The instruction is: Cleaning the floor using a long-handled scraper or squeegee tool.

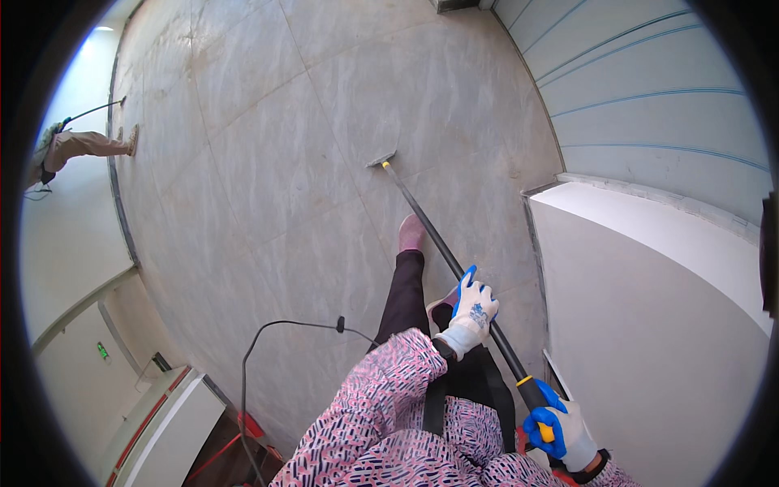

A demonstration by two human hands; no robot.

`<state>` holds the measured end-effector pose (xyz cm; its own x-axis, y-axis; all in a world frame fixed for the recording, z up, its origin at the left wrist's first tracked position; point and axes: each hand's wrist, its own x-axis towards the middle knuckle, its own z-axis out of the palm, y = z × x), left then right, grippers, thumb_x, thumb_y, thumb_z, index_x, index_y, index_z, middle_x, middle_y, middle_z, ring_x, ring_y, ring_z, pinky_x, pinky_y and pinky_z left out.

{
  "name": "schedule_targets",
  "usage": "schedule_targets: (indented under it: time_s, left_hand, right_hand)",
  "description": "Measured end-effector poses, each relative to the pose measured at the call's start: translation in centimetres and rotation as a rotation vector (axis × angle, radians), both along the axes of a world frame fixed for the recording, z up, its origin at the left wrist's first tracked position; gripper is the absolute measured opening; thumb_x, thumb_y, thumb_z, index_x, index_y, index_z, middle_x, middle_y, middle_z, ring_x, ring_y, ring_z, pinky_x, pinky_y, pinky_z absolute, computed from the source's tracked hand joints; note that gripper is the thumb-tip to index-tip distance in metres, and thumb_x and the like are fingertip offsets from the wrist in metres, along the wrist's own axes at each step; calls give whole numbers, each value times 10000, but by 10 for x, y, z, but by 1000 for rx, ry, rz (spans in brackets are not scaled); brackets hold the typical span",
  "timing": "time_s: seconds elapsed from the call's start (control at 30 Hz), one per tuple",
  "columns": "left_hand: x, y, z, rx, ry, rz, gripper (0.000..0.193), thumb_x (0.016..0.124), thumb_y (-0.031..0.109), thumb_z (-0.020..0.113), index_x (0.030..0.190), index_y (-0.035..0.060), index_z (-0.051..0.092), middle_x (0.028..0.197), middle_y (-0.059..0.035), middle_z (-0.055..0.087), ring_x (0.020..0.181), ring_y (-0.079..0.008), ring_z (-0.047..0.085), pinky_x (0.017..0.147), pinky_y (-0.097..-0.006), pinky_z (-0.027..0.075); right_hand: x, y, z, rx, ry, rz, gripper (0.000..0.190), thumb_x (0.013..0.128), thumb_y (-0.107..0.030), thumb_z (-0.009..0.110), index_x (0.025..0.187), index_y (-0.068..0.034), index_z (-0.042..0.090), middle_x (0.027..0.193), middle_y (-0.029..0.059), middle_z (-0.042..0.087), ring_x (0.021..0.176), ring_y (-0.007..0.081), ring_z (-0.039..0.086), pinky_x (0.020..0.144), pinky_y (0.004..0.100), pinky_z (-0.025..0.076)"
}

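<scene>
My left hand (475, 313), in a white glove with a blue palm, grips the middle of a long black pole (435, 234). Lower down, at the pole's yellow-trimmed grip, my right hand (560, 423) is closed in a matching glove. The pole slants up and to the left, ending in a yellow joint and a flat grey scraper-like head (382, 159) that rests on the grey tiled floor (292, 158). My pink shoe (411, 232) stands just below the head, left of the pole. A black cable (244, 365) loops out to the left of my patterned sleeve.
A low white wall (645, 292) stands close on the right, with pale panels (645, 91) beyond it. At the far left another person (85, 149) holds a similar pole. Red items (251, 424) and a white-topped ledge (176, 426) are at the lower left.
</scene>
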<state>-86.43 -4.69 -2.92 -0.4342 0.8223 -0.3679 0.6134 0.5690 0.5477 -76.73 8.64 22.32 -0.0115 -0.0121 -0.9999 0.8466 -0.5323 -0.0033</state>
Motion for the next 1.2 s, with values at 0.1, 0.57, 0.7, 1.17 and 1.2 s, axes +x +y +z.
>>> schedule_targets:
  time_s: [0.1,0.57,0.7,1.17,1.2]
  left_hand:
    - [-25,14,17,-162,18,-216,85,635,139,573,710,166,603,837,-72,562,930,-242,524,1076,-489,172]
    - [-20,0,-13,28,119,-128,117,618,221,604,694,144,646,776,-92,573,896,-278,526,1036,-467,247]
    - [-46,-5,-11,43,37,-85,143,621,225,596,709,125,648,781,-91,578,888,-281,531,1043,-474,228]
    - [0,43,-28,100,196,-416,60,674,145,564,659,135,621,727,-85,541,845,-252,530,1039,-469,241]
    - [39,34,-40,104,457,-496,66,672,146,563,659,138,628,709,-76,538,835,-250,534,1040,-476,238]
  right_hand:
    - [9,9,-17,44,146,270,489,814,-113,526,1283,-26,416,656,109,585,451,130,526,362,220,374]
    - [-1,-6,-22,22,59,19,460,808,-100,545,1247,2,457,661,97,590,475,130,533,409,221,395]
    - [-14,-9,-38,4,45,33,366,817,-123,538,1158,8,513,660,86,587,466,112,523,363,204,343]
    - [42,-25,-31,399,599,696,151,693,17,596,714,-29,455,706,121,540,532,212,523,487,265,413]
    - [76,-38,-28,624,556,849,124,709,5,593,708,-44,479,702,144,546,546,219,535,498,288,433]
